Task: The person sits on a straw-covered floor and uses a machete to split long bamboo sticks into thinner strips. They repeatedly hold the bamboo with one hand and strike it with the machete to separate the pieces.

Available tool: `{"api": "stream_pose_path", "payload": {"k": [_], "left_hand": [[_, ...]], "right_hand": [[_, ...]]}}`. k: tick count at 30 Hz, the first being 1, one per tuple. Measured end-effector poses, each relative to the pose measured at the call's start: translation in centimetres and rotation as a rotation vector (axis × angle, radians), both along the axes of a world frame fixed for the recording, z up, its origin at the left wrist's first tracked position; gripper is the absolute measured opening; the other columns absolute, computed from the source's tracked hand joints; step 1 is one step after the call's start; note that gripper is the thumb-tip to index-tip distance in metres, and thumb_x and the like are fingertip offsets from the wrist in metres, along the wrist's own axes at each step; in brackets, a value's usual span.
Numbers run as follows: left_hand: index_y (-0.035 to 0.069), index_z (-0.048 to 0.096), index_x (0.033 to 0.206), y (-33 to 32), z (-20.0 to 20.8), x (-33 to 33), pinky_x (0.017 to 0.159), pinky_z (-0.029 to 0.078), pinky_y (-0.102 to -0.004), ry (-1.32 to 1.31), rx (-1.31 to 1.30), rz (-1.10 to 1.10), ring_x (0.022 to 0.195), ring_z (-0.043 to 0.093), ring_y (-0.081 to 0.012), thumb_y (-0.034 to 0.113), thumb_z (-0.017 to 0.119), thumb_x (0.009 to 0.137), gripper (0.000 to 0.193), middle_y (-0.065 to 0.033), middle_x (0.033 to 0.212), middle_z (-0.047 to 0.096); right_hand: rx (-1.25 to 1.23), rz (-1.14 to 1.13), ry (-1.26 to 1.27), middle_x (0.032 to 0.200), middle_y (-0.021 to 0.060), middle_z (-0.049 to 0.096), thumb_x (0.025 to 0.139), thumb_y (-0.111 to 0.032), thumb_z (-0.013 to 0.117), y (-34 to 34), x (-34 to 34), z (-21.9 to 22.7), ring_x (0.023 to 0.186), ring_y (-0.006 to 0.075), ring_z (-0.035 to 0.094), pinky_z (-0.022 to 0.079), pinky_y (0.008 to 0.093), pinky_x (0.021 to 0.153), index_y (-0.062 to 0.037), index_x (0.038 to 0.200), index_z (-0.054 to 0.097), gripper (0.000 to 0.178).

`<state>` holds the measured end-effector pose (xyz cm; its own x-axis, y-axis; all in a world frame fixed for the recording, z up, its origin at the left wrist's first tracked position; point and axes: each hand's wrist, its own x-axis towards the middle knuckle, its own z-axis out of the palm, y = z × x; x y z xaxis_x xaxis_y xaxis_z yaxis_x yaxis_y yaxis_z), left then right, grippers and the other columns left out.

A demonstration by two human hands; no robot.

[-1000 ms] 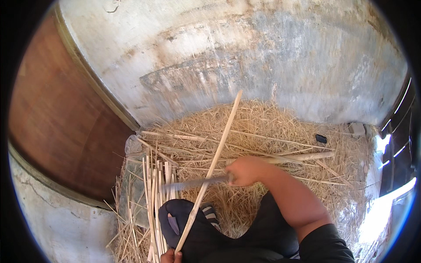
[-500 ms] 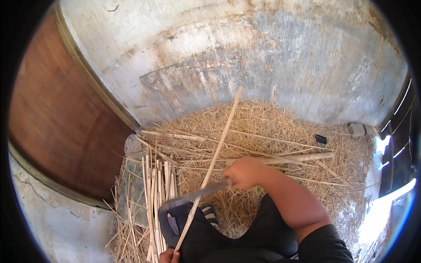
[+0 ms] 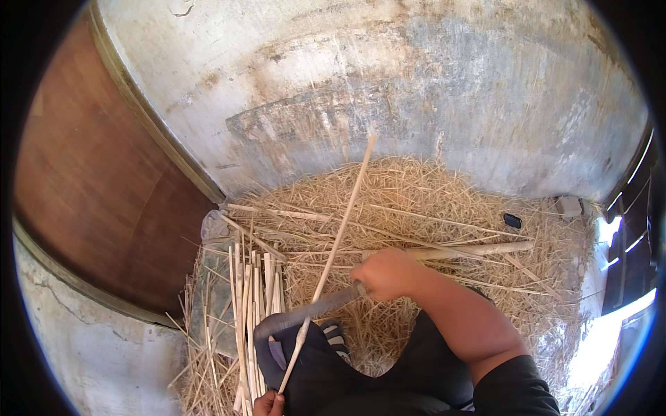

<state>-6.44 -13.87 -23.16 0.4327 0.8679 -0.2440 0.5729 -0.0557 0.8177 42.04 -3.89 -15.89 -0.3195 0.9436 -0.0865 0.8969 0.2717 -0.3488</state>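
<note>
My right hand (image 3: 383,274) is closed round the handle of a billhook, a long grey blade (image 3: 286,320) with a hooked end, slightly blurred. That blade lies across a long pale bamboo strip (image 3: 340,232), over my thigh, where a thicker node (image 3: 302,338) shows on the strip just below it. At the lower edge my left hand (image 3: 268,404) pinches the strip's near end between thumb and fingers. From there the strip slants up and away, its far tip in front of the wall.
Beside my left leg lies a bundle of split bamboo strips (image 3: 251,312). Longer poles (image 3: 479,248) rest on straw-like shavings (image 3: 416,184). A dark small object (image 3: 512,220) and a block (image 3: 569,206) lie at the right. Ahead rises a stained wall (image 3: 388,83); a brown panel (image 3: 104,187) stands left.
The bamboo strip's far end has swung a little to the left. The blade still crosses it near my knee, and both hands keep their grip. The view has shifted slightly.
</note>
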Motion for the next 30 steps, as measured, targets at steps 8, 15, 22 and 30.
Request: {"api": "stream_pose_path", "payload": {"k": [8, 15, 22, 30], "left_hand": [[-0.003, 0.065, 0.096, -0.9, -1.3, 0.5, 0.062, 0.049, -0.0402, 0.213, 0.238, 0.039, 0.067, 0.058, -0.0257, 0.04, 0.049, 0.107, 0.046, -0.0159, 0.075, 0.063], [-0.002, 0.065, 0.101, -2.0, -1.2, 0.5, 0.063, 0.05, -0.0436, 0.29, 0.237, 0.075, 0.068, 0.061, -0.0317, 0.041, 0.049, 0.107, 0.046, -0.0197, 0.077, 0.064], [-0.001, 0.063, 0.103, -1.7, 0.0, 1.7, 0.064, 0.051, -0.0486, 0.38, 0.25, 0.043, 0.074, 0.066, -0.0443, 0.04, 0.05, 0.106, 0.044, -0.0261, 0.083, 0.066], [-0.004, 0.064, 0.111, -2.1, 0.3, 1.1, 0.062, 0.051, -0.05, 0.32, 0.236, 0.016, 0.072, 0.067, -0.0451, 0.038, 0.049, 0.106, 0.044, -0.0279, 0.082, 0.066]], "right_hand": [[-0.044, -0.627, 0.432, 0.092, 0.0166, 0.075, 0.085, -0.021, 0.073, 3.0, 8.2, -3.3, 0.081, 0.0252, 0.072, 0.057, 0.0411, 0.075, -0.0022, 0.11, 0.072, 0.032], [-0.049, 0.017, -0.041, 0.086, 0.016, 0.073, 0.081, -0.019, 0.076, -0.3, -1.1, 1.5, 0.077, 0.0272, 0.071, 0.055, 0.0412, 0.071, -0.0017, 0.099, 0.071, 0.025], [-0.142, -0.541, 0.249, 0.088, 0.0165, 0.072, 0.085, -0.027, 0.073, 2.8, 8.5, -2.5, 0.081, 0.0339, 0.07, 0.055, 0.0472, 0.074, -0.0035, 0.095, 0.072, 0.026], [-0.224, 0.038, 0.097, 0.088, 0.0171, 0.073, 0.081, -0.03, 0.075, 0.8, -0.1, -0.5, 0.081, 0.0346, 0.07, 0.055, 0.0471, 0.075, -0.0022, 0.099, 0.072, 0.033]]}}
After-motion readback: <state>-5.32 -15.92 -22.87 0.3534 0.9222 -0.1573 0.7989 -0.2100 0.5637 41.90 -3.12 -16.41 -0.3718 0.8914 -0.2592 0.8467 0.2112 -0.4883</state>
